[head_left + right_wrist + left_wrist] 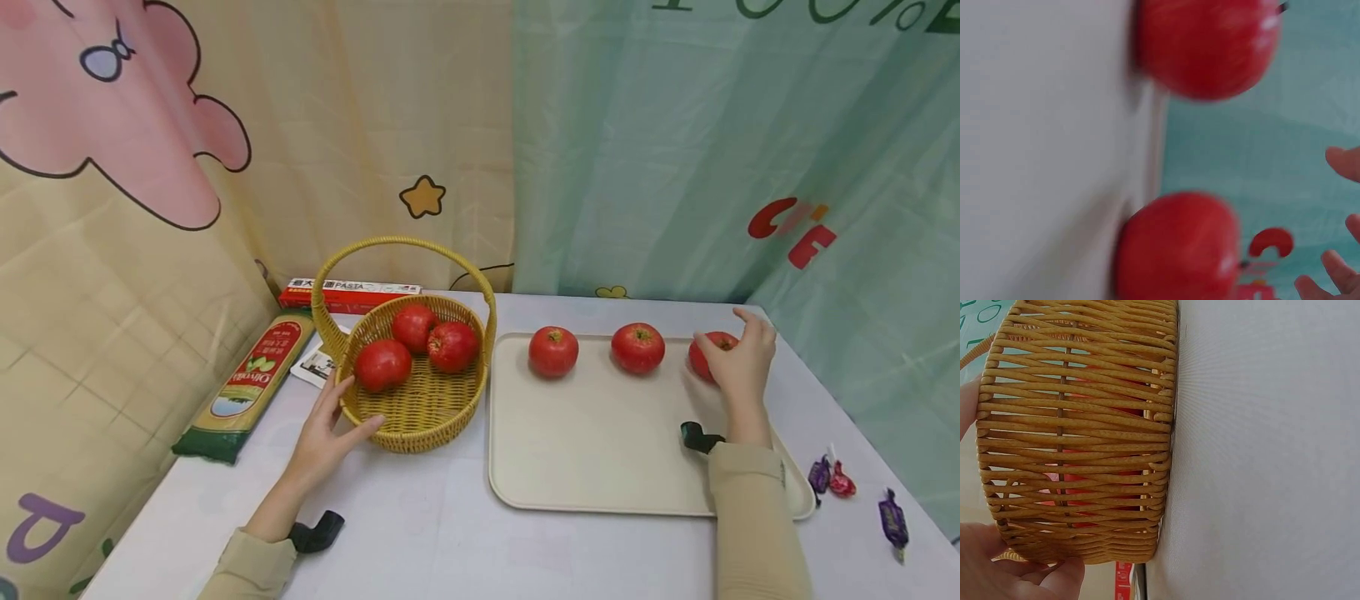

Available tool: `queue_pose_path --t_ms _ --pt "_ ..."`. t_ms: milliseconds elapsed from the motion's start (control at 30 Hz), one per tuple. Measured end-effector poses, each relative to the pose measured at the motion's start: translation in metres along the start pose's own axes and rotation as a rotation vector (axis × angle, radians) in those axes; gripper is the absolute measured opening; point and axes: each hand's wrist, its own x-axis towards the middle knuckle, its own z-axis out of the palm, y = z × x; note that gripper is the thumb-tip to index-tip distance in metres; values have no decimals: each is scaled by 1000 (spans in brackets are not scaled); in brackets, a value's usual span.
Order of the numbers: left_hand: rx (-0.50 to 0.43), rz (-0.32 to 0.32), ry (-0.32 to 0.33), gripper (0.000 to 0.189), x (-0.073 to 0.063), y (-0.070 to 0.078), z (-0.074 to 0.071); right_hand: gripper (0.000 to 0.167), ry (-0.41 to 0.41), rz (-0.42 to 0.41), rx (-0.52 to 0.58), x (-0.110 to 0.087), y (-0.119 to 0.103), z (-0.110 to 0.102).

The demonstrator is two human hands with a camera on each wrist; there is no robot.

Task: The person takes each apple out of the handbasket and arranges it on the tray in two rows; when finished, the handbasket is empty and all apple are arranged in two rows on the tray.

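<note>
A yellow wicker basket (431,417) with a tall arched handle holds three red apples (383,365). My left hand (322,442) grips its front left rim, thumb over the edge; in the left wrist view the fingers (1066,578) curl against the woven wall. On a cream tray (600,450) three more apples stand along the far side: a left one (553,352), a middle one (637,348) and a right one (701,360). Over the right apple hovers my right hand (742,367), fingers spread; the right wrist view shows its fingertips (1341,164) apart from the fruit.
Left of the basket lies an olive-and-red pasta bag (258,375), with a red pasta box (345,293) behind and a white card (315,365) between. Wrapped candies (892,521) and a red lollipop (842,481) lie right of the tray. Curtains hang behind the table.
</note>
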Motion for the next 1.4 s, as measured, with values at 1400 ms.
queue_pose_path --t_ms 1400 --pt "13 -36 7 83 1 2 1 57 -713 -732 193 -135 -210 186"
